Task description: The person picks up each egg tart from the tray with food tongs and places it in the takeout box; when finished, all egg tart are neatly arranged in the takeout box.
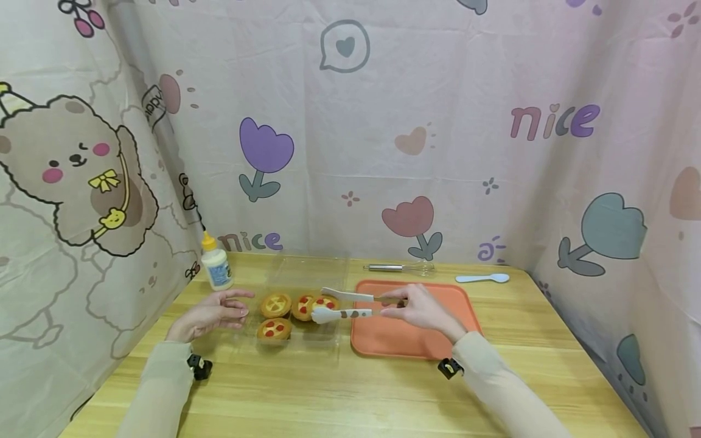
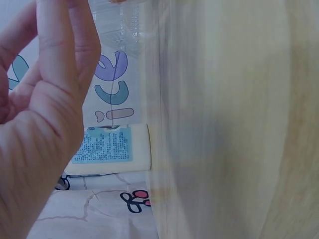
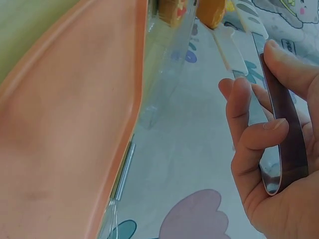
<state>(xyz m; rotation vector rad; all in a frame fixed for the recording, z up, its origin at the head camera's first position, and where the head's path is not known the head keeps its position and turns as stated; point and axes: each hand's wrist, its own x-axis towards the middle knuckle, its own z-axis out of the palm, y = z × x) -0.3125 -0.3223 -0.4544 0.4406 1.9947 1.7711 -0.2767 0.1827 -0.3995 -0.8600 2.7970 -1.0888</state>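
Observation:
My right hand grips metal tongs with white tips, fingers and thumb on the two arms. The white tips hold a small tart with red topping over a clear plastic box. In the right wrist view, the held tart shows its golden side between the tips. Inside the box are a plain yellow tart and red-topped tarts, one partly hidden by the held one. My left hand is at the box's left side, fingers loosely bent, holding nothing.
An orange tray lies right of the box, under my right hand. Behind it are a whisk and a white spoon. A white glue bottle with a yellow cap stands at the back left. Printed curtains border the wooden table.

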